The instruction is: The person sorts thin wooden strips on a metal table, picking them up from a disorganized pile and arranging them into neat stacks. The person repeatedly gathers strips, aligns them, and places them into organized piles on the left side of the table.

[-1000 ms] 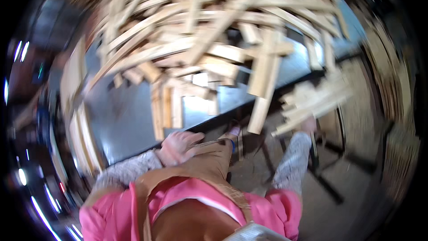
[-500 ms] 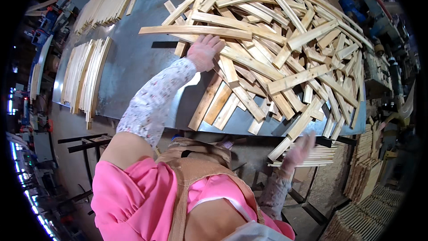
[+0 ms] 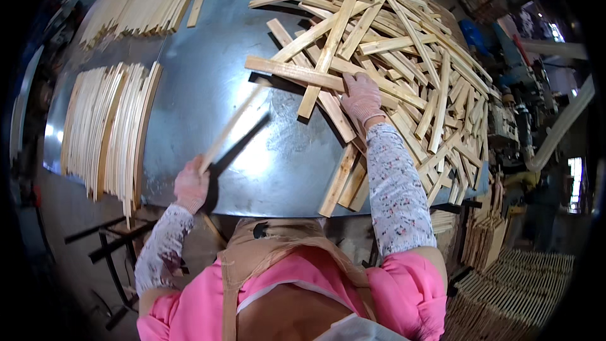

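Observation:
A thin wooden strip (image 3: 230, 127) slants up and away from my left hand (image 3: 191, 184), whose gloved fingers are closed round its near end. It is held over the bare metal left of the pile, near the table's front edge. My right hand (image 3: 363, 96), also gloved, lies on the left side of the heap of loose wooden strips (image 3: 435, 98). Its fingers are bent over the right end of a long wooden strip (image 3: 297, 74) that reaches out to the left. The fingertips are partly hidden, so how firmly they grip cannot be seen.
Two rows of strips laid side by side, a near row (image 3: 95, 126) and a far row (image 3: 148, 1), occupy the left of the metal table (image 3: 189, 88). Black metal legs (image 3: 107, 252) stand below its front left. Stacked slatted wood (image 3: 511, 290) stands at lower right, machinery beyond.
My left hand has left the pile and moved left and nearer, now with a strip in it. My right hand has come up from the lower right onto the pile.

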Demonstrator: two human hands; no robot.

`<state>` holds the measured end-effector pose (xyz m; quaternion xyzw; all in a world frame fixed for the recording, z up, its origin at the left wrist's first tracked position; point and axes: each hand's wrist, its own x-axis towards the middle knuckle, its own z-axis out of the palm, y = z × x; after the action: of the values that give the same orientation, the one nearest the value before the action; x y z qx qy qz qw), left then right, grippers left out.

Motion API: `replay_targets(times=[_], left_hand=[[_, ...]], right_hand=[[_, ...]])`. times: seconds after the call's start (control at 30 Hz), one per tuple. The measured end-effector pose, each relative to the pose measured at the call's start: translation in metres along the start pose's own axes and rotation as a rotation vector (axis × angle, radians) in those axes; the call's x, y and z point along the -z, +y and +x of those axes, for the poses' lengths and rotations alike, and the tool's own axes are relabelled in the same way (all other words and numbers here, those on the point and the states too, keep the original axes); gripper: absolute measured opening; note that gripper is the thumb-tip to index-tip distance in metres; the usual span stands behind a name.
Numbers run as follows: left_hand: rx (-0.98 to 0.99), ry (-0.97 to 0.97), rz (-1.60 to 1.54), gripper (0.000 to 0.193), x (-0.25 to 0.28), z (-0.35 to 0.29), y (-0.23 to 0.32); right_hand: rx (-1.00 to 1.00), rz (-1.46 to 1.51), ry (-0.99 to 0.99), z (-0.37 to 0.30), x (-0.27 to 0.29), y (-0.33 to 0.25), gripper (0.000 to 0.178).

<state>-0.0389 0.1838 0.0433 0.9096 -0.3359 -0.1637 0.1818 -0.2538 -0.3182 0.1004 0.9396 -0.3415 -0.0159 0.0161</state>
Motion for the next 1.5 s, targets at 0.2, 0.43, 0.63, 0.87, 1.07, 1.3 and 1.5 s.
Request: replay_targets(times=[0.2, 0.43, 0.63, 0.87, 1.07, 1.3, 1.5], left_hand=[[0.122, 0.117, -0.339, 0.059, -0.007, 0.077, -0.025], [0.042, 0.064, -0.521, 0.065, 0.029, 0.238, 0.09], [-0.135, 0.095, -0.523, 0.068, -0.028, 0.378, 0.192], [0.051, 0.02, -0.833, 0.061, -0.086, 0.408, 0.277], [0.179, -0.035, -0.747, 0.063, -0.057, 0.368, 0.192], [-0.03, 0.03, -0.622, 0.068, -0.028, 0.375, 0.248], [-0.365, -0.177, 0.223, 0.106, -0.053, 0.349, 0.347]], right_hand=[[0.085, -0.09, 0.221, 0.013, -0.02, -0.008, 0.038], [-0.105, 0.218, 0.029, -0.013, 0.029, -0.012, 0.05], [-0.252, 0.46, 0.439, 0.076, 0.071, 0.032, 0.078], [0.164, -0.08, 0.247, 0.34, 0.092, 0.063, 0.056], [0.101, -0.102, -0.159, 0.376, 0.076, 0.028, 0.04], [-0.196, 0.301, -0.068, 0.243, 0.091, 0.072, 0.046], [-0.543, 0.54, -0.08, 0.181, 0.028, 0.13, 0.064]])
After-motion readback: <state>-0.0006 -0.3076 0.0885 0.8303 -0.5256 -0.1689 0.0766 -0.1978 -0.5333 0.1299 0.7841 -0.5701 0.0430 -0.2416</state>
